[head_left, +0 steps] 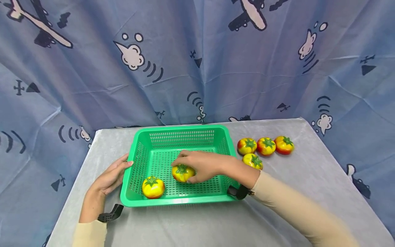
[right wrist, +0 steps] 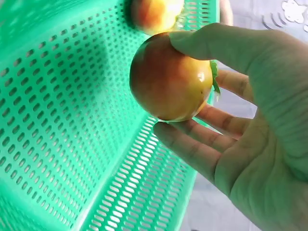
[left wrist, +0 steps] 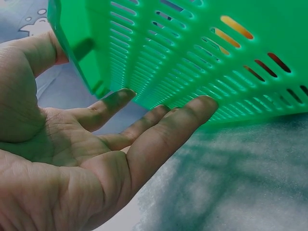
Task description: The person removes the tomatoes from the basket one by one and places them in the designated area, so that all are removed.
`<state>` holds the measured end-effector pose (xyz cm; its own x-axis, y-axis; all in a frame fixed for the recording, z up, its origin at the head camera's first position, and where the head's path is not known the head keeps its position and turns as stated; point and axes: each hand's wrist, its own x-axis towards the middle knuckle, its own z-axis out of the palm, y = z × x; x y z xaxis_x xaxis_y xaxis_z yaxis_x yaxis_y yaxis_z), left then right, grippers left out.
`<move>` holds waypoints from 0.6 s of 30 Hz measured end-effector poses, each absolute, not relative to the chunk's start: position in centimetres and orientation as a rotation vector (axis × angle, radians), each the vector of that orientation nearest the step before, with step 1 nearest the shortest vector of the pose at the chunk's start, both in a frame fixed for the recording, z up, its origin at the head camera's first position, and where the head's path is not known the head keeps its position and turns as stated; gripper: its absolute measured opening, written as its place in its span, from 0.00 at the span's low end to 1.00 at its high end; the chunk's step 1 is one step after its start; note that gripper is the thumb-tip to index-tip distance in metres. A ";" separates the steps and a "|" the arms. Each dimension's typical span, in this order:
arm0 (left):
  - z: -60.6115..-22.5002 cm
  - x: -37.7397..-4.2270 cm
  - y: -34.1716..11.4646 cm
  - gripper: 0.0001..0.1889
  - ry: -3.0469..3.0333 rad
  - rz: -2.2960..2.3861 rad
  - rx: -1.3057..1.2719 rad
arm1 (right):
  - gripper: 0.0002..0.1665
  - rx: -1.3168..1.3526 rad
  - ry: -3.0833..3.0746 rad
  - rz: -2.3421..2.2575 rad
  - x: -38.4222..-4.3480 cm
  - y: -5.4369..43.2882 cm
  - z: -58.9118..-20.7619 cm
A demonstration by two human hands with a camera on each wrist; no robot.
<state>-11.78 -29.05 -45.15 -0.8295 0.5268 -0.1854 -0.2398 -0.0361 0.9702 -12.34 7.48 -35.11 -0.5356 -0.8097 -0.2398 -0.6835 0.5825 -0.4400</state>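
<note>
A green plastic basket [head_left: 185, 199] with slotted walls stands on the table. Inside it, my right hand [head_left: 202, 165] holds a yellow-red tomato [head_left: 181, 174] with a green leafy top, thumb on one side and fingers on the other. In the right wrist view this tomato [right wrist: 168, 82] shows close over the basket's mesh. A second tomato [head_left: 153, 187] lies in the near left corner. At the basket's left side my left hand [head_left: 111, 175] holds the rim, its thumb over the edge. The left wrist view shows its fingers [left wrist: 168, 127] stretched along the outer wall.
Right of the basket, three tomatoes [head_left: 266, 146] sit in a row, with another tomato [head_left: 252, 161] in front, partly behind my right forearm. A grey-white cloth covers the table [head_left: 172, 226]. A blue printed curtain [head_left: 185, 61] hangs behind it.
</note>
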 end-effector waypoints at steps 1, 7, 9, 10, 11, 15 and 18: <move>-45.1 -11.8 -29.1 0.38 1.727 1.913 0.302 | 0.38 -1.191 2.405 -0.432 -12.2 7.8 -35.0; -45.0 -11.7 -29.1 0.37 1.724 1.924 0.307 | 0.37 -1.149 2.475 -0.597 -11.6 9.9 -34.6; -45.1 -11.7 -29.0 0.37 1.715 1.921 0.313 | 0.36 -1.134 2.496 -0.658 -11.2 10.6 -34.6; -45.2 -11.7 -29.0 0.37 1.713 1.919 0.316 | 0.36 -1.123 2.503 -0.690 -11.0 10.9 -34.7; -45.2 -11.7 -29.0 0.37 1.712 1.915 0.319 | 0.36 -1.113 2.513 -0.717 -10.9 11.2 -34.8; -45.2 -11.7 -28.9 0.37 1.718 1.912 0.316 | 0.37 -1.092 2.557 -0.809 -10.4 12.1 -35.0; -45.1 -11.7 -29.0 0.38 1.718 1.920 0.308 | 0.37 -1.099 2.595 -0.844 -10.2 12.6 -34.9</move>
